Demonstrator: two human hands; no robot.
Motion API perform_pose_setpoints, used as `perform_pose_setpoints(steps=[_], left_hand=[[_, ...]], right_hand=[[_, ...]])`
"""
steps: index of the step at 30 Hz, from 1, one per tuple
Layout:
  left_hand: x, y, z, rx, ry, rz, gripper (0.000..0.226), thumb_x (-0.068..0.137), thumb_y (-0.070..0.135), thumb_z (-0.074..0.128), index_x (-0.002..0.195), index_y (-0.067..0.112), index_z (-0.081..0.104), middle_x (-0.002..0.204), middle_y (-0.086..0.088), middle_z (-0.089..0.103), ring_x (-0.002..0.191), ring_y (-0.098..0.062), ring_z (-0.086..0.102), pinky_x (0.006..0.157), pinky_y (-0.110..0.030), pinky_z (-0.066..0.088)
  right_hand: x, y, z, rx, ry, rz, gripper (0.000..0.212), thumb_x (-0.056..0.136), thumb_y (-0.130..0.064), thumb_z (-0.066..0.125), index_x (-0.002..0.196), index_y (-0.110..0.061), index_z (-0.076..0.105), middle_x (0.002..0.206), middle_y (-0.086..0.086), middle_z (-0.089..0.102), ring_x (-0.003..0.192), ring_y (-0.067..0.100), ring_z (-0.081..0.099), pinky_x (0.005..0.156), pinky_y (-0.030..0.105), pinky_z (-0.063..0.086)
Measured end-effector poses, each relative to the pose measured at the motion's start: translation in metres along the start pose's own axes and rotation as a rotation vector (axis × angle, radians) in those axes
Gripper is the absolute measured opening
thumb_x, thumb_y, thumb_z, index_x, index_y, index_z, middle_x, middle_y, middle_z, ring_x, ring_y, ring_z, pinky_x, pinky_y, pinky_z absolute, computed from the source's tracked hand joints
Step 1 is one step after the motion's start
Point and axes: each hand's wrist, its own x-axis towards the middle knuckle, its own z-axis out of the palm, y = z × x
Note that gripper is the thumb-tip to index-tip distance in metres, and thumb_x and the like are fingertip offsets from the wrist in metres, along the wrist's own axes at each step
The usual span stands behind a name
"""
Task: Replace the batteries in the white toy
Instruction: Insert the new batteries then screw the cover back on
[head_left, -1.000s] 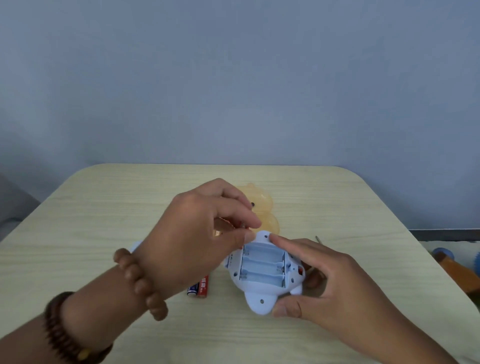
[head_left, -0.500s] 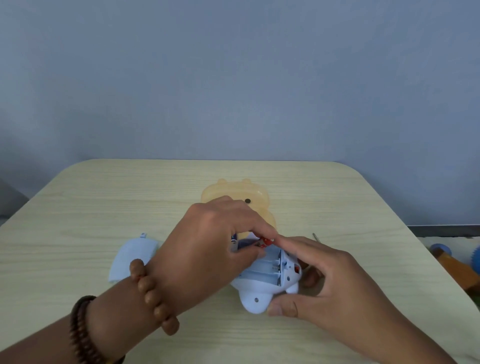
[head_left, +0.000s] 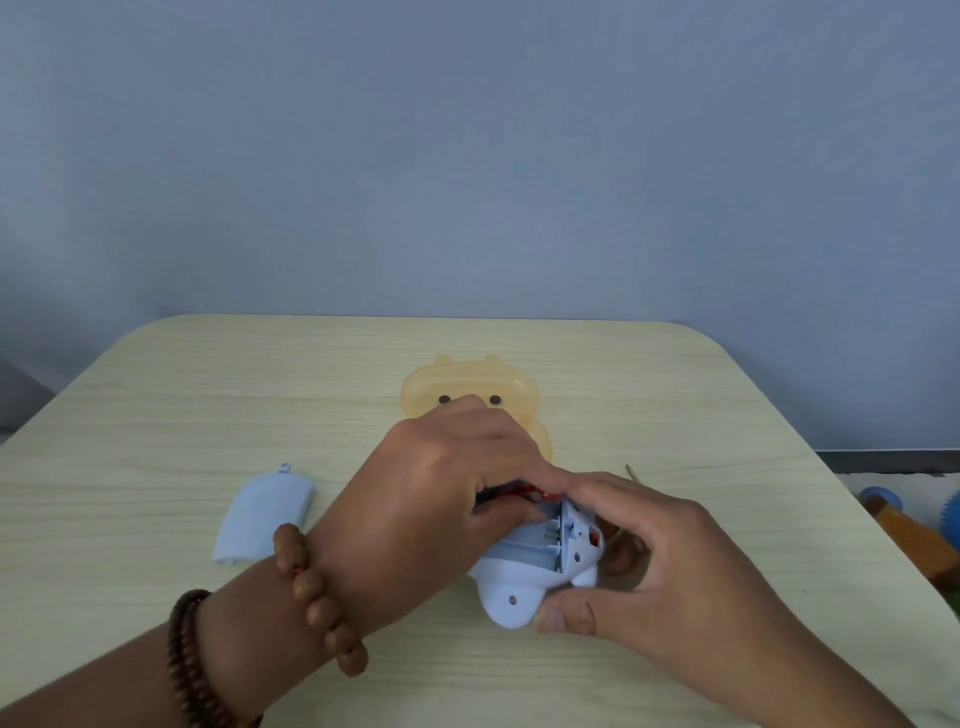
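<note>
Writing: none I can read on the battery (head_left: 524, 492).
Left hand (head_left: 441, 499): my grip pinches the battery at the toy (head_left: 535, 571).
Right hand (head_left: 670, 566): my grip clasps the toy.
Room: worktop (head_left: 156, 415) bare toward far edge.

Left hand (head_left: 441, 499) fingers pinched; right hand (head_left: 670, 561) fingers curled in a grip.

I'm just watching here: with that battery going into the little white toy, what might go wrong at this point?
The left hand is pressing a red-ended battery into the far slot of the white plastic toy, fingers hiding its ends, so it could go in backwards. The right hand only pinches the tilted toy, which might slip. The loose pale blue battery cover lies near the left forearm and could get knocked.
</note>
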Motion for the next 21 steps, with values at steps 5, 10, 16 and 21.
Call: perform_pose_setpoints(steps=[5,10,16,21], left_hand=[[0.0007,-0.0021,-0.0007,0.014,-0.006,-0.024,0.019,0.072,0.009,0.087,0.087,0.018,0.08,0.085,0.008,0.073,0.08,-0.014,0.066,0.069,-0.034,0.054],[0.001,-0.003,-0.0016,0.042,-0.06,-0.063,0.024,0.071,0.011,0.088,0.09,0.023,0.08,0.089,0.012,0.072,0.082,-0.013,0.065,0.068,-0.036,0.055],[-0.0012,-0.0036,0.001,0.052,-0.069,-0.078,0.022,0.076,0.015,0.085,0.094,0.027,0.08,0.092,0.011,0.072,0.083,-0.017,0.064,0.064,-0.041,0.054],[-0.0045,-0.0026,0.0008,0.074,-0.089,-0.106,0.006,0.079,0.019,0.08,0.083,0.024,0.082,0.093,0.01,0.073,0.082,-0.017,0.065,0.064,-0.039,0.054]], right_hand=[[0.0011,-0.001,-0.0001,-0.008,-0.001,0.011,0.074,0.064,-0.031,0.097,0.128,-0.049,0.064,0.111,-0.015,0.072,0.096,0.004,0.07,0.074,0.004,0.049],[0.0035,-0.0045,-0.0016,-0.047,-0.011,0.015,0.076,0.064,-0.034,0.096,0.129,-0.053,0.062,0.113,-0.019,0.071,0.099,0.0,0.069,0.076,0.002,0.047],[0.0033,-0.0067,-0.0039,-0.032,-0.021,0.071,0.076,0.061,-0.029,0.098,0.123,-0.056,0.065,0.109,-0.023,0.075,0.088,-0.006,0.07,0.072,0.0,0.048],[-0.0002,-0.0063,-0.0044,-0.065,0.001,0.149,0.08,0.051,-0.044,0.098,0.12,-0.065,0.061,0.101,-0.026,0.076,0.074,-0.004,0.071,0.069,0.007,0.053]])
